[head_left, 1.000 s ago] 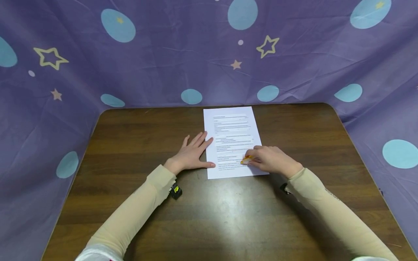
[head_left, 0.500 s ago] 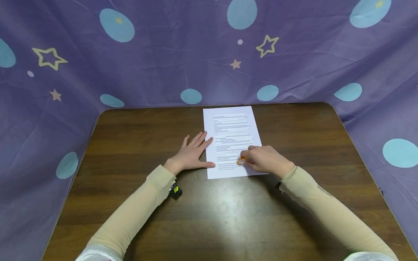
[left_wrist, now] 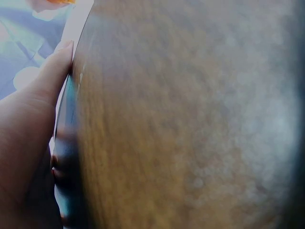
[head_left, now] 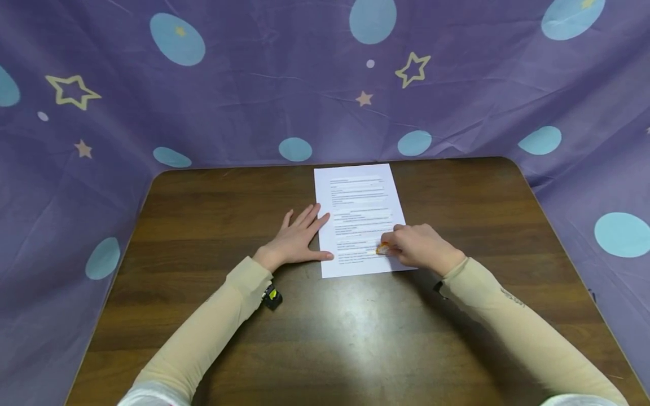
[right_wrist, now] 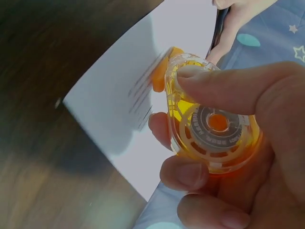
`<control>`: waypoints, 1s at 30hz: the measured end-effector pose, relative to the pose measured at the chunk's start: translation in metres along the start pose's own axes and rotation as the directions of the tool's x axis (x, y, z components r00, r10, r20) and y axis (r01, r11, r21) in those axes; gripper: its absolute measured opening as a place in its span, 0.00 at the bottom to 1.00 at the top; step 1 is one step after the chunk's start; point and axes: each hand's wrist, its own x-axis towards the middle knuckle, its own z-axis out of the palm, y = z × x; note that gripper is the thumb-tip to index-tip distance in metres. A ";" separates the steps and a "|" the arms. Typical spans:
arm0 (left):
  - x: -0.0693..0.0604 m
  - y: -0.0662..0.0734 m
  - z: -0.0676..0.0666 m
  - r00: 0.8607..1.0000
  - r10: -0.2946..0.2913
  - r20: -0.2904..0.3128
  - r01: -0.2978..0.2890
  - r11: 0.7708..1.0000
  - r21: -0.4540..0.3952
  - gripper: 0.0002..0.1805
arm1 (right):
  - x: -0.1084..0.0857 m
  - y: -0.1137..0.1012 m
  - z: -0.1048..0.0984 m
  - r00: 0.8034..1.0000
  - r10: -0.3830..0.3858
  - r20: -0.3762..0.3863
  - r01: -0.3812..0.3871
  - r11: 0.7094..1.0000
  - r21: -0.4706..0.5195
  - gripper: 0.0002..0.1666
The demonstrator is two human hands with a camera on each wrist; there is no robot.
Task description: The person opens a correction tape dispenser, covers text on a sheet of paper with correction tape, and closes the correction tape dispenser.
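A printed sheet of paper (head_left: 355,192) lies flat toward the far side of the table, some of its lines covered by white strips. My left hand (head_left: 294,239) rests with spread fingers on the sheet's left edge. My right hand (head_left: 424,248) grips a clear and orange correction tape dispenser (right_wrist: 214,124) between thumb and curled fingers. In the head view the correction tape shows only partly beside the fingers, over the lower right lines of text. The right wrist view shows its orange tip near the printed lines; whether the tip touches the paper is hard to tell.
The brown wooden table (head_left: 315,349) extends around the sheet. A purple curtain (head_left: 228,84) with stars and blue spots hangs behind it and along both sides. A small dark device (head_left: 272,297) is strapped at the left wrist.
My right hand shifted left with the correction tape, then moved back right over the lower text lines. The left hand and the sheet stay in place.
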 end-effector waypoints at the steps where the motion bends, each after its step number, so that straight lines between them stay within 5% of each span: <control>1: 0.000 0.000 0.000 1.000 0.000 -0.003 0.000 1.000 0.001 0.60 | -0.001 0.002 -0.001 1.000 0.009 0.008 -0.009 1.000 -0.001 0.06; 17: -0.002 -0.003 0.002 1.000 0.001 -0.013 -0.001 1.000 -0.002 0.60 | -0.027 0.030 -0.004 0.995 0.098 0.004 -0.098 0.994 0.045 0.10; 30: 0.000 -0.002 0.000 1.000 0.006 -0.002 -0.006 1.000 0.012 0.60 | -0.034 0.031 -0.005 0.993 0.118 0.016 -0.119 0.992 0.046 0.12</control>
